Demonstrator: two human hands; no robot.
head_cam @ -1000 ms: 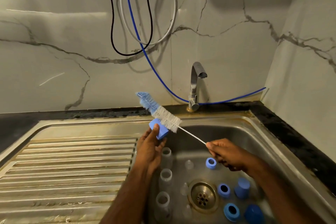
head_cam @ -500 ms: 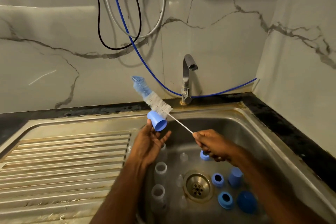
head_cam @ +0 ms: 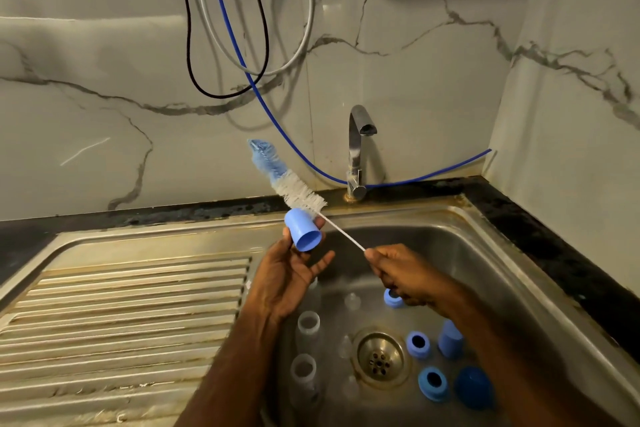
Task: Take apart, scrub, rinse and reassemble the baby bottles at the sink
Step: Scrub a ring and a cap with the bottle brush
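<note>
The cap (head_cam: pixel 303 231) is a small light-blue plastic cup with smooth walls, tilted, its open mouth turned to about 5 o'clock; no label or writing can be read on it. It is held up over the left edge of the sink (head_cam: pixel 485 253). The left hand (head_cam: pixel 289 279) pinches it between thumb and fingertips, while the other fingers are spread and relaxed. The brush (head_cam: pixel 289 180) touches the cap's closed end at 12 o'clock; its bristles are white near the cap and blue at the tip, which points to 11 o'clock. Its thin white stem runs toward 4 o'clock into the right hand (head_cam: pixel 398 270), whose fingers are closed tight around it. Below the hands, at 6 o'clock, clear bottles (head_cam: pixel 304 371) stand left of the drain (head_cam: pixel 379 359), and blue rings (head_cam: pixel 433 383) and caps lie on its right. The tap (head_cam: pixel 358 149) stands at 1 o'clock from the cap.
</note>
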